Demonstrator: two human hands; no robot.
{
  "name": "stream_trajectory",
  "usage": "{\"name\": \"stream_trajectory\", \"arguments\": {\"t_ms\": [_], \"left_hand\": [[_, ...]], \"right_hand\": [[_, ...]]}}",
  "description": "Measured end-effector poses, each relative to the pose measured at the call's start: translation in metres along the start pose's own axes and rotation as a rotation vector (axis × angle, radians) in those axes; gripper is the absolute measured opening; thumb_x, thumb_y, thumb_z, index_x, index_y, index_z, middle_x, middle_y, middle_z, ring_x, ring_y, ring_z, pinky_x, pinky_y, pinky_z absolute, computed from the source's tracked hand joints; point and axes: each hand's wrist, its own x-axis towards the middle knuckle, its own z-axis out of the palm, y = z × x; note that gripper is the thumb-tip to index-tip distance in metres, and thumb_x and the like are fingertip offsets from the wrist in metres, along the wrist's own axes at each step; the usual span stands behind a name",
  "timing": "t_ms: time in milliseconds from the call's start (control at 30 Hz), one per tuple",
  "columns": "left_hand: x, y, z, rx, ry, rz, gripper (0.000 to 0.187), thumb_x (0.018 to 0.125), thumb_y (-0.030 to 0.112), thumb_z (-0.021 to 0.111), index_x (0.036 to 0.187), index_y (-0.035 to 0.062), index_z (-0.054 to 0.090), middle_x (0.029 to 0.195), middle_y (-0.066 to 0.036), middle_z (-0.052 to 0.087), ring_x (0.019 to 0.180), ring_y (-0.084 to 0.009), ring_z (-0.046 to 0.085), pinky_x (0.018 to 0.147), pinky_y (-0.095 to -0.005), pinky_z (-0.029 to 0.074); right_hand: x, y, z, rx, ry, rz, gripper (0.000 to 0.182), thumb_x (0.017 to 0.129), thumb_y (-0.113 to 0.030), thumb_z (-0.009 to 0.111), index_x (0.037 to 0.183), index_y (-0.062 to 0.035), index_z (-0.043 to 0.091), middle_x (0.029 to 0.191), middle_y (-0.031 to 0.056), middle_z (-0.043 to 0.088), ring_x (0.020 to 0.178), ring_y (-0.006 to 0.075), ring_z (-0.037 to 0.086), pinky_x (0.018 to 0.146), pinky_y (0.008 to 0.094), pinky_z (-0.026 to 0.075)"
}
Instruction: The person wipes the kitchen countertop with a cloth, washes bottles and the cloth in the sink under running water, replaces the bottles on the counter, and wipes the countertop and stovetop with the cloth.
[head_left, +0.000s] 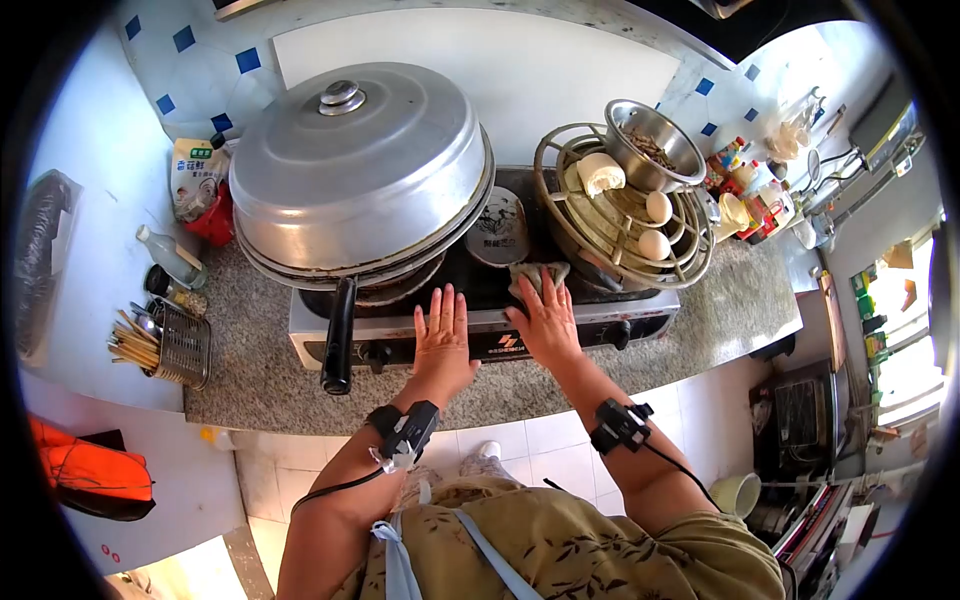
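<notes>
My left hand (pixel 441 335) lies open at the front edge of the gas stove (pixel 485 345), fingers stretched forward and nothing in them. A little to the right, my right hand (pixel 547 325) presses a crumpled grey-beige rag (pixel 541 275) against the stove top, its fingers over the cloth. Behind the rag, a round drip plate (pixel 497 230) with dark lettering sits between the burners. A large steamer pot under a domed metal lid (pixel 360 170) covers the left burner, its black handle (pixel 341 340) pointing toward me, close to my left hand.
On the right burner, a pot carries a round rack (pixel 580 220) holding a bun (pixel 600 174), two eggs (pixel 655 245) and a steel bowl (pixel 655 145). Condiment bottles (pixel 745 180) line the right back. A chopstick basket (pixel 183 345) and glass bottle (pixel 170 255) stand left.
</notes>
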Motion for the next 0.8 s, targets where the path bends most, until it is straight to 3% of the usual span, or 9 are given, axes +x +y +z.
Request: {"name": "stream_trajectory", "arguments": {"t_ms": [167,400,467,600,667,700,733,800], "left_hand": [[0.000,-0.005,0.003,-0.022,0.025,0.044,0.101,0.064,0.034,0.068,0.134,-0.0023,0.006,0.141,-0.019,0.002,0.132,-0.0332,0.001,0.104,-0.0506,0.002],[0.008,-0.008,-0.003,0.018,0.026,0.081,0.104,0.060,0.033,0.072,0.133,-0.0034,0.008,0.140,-0.021,0.006,0.130,-0.0370,0.008,0.101,-0.0544,0.009],[0.011,-0.007,-0.005,-0.018,0.022,0.083,0.104,0.061,0.032,0.072,0.134,-0.0028,0.007,0.140,-0.021,0.005,0.130,-0.0373,0.007,0.101,-0.0546,0.009],[0.015,-0.005,-0.009,-0.047,-0.040,0.070,0.103,0.062,0.032,0.072,0.134,-0.0026,0.006,0.141,-0.021,0.003,0.130,-0.0373,0.004,0.102,-0.0545,0.006],[0.017,-0.003,-0.010,-0.048,-0.046,0.075,0.103,0.062,0.031,0.072,0.134,-0.0025,0.007,0.141,-0.020,0.003,0.130,-0.0371,0.004,0.101,-0.0548,0.006],[0.018,-0.002,-0.009,-0.044,-0.029,0.075,0.103,0.061,0.032,0.072,0.134,-0.0025,0.007,0.141,-0.020,0.003,0.130,-0.0372,0.004,0.101,-0.0548,0.006],[0.018,-0.001,-0.010,-0.041,-0.013,0.075,0.104,0.061,0.032,0.072,0.134,-0.0025,0.007,0.141,-0.020,0.004,0.130,-0.0374,0.005,0.101,-0.0549,0.007],[0.017,-0.003,-0.011,-0.016,-0.005,0.082,0.103,0.061,0.032,0.072,0.134,-0.0030,0.008,0.140,-0.021,0.005,0.130,-0.0377,0.007,0.101,-0.0548,0.008]], "right_hand": [[0.071,-0.006,0.039,-0.061,-0.004,0.122,0.056,0.084,-0.044,0.044,0.126,-0.0077,0.036,0.133,0.0251,0.024,0.118,0.0461,0.027,0.099,0.0489,0.022],[0.166,0.011,0.081,-0.036,0.089,0.219,0.056,0.083,-0.040,0.045,0.126,-0.0047,0.037,0.133,0.0261,0.024,0.121,0.0455,0.023,0.100,0.0509,0.017],[0.189,0.020,0.091,-0.033,0.140,0.212,0.055,0.082,-0.038,0.045,0.127,-0.0061,0.036,0.135,0.0253,0.022,0.122,0.0449,0.022,0.101,0.0511,0.015],[0.221,0.025,0.089,-0.017,-0.022,0.172,0.051,0.084,-0.036,0.040,0.129,-0.0132,0.036,0.139,0.0187,0.018,0.124,0.0435,0.020,0.102,0.0492,0.014],[0.226,0.023,0.083,0.040,-0.137,0.112,0.050,0.085,-0.035,0.038,0.130,-0.0144,0.035,0.139,0.0165,0.020,0.125,0.0415,0.020,0.103,0.0481,0.014],[0.221,0.021,0.076,-0.052,-0.145,0.052,0.048,0.084,-0.033,0.037,0.128,-0.0125,0.038,0.136,0.0163,0.026,0.124,0.0395,0.025,0.102,0.0471,0.018],[0.220,0.019,0.080,-0.097,-0.109,-0.042,0.045,0.083,-0.030,0.038,0.123,-0.0092,0.044,0.130,0.0148,0.036,0.118,0.0383,0.032,0.098,0.0459,0.023],[0.205,0.005,0.083,-0.075,-0.044,-0.095,0.042,0.082,-0.027,0.040,0.117,-0.0068,0.049,0.124,0.0127,0.042,0.112,0.0367,0.038,0.094,0.0449,0.028]]}}
